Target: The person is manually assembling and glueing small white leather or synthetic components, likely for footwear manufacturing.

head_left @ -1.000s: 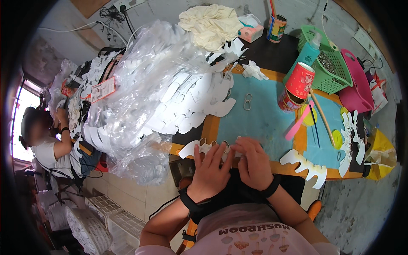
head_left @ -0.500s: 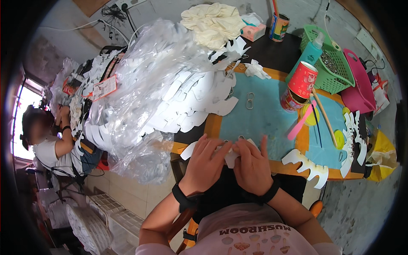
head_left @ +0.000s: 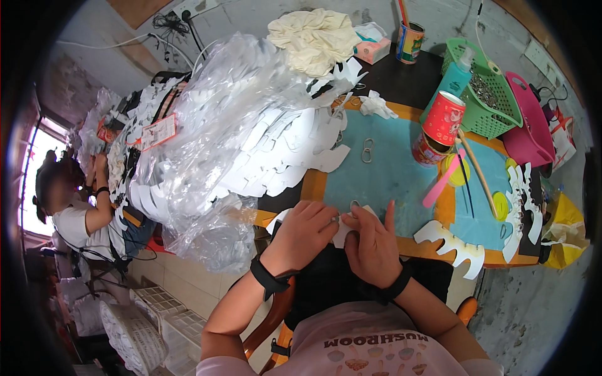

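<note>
Both hands meet at the table's near edge, around a white cut-out piece of thin, stiff sheet. My left hand is closed on the piece's left part, fingers curled and hiding much of it. My right hand pinches the piece between thumb and fingers, with one finger lifted away. A small metal ring shows at the right fingertips. Beyond the hands, a linked pair of metal rings lies on the blue mat. A similar white scalloped strip rests at the right front edge.
White cut-outs under clear plastic pile up on the left. On the right are a red can, a pink-handled tool, a wooden stick, a green basket and a pink basket. A co-worker sits far left.
My left hand has shifted slightly, its fingers now more curled and their tips a little lower. My right hand stays nearly in place, still pinching the white piece.
</note>
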Available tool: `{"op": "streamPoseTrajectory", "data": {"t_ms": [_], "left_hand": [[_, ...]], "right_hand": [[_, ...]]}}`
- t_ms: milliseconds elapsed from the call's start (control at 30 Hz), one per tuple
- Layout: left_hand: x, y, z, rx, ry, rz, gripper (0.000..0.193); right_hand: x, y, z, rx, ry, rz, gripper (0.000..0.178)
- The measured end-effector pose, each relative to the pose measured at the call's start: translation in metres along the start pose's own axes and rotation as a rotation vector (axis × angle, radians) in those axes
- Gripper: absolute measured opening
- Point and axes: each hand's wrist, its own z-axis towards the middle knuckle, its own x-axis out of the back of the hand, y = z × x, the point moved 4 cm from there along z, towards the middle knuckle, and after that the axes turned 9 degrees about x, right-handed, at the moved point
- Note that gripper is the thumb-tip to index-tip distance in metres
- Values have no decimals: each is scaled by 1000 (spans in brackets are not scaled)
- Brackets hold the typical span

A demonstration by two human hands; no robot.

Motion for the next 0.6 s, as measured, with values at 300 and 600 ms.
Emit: {"op": "streamPoseTrajectory", "data": {"t_ms": [300, 600], "left_hand": [[-27, 11, -33, 240, 305, 32, 22], [-19, 14, -30, 619, 510, -201, 15]], "right_hand": [[-1, -1, -2, 112, -94, -135, 41], [2, 1, -3, 125, -116, -147, 39]]}}
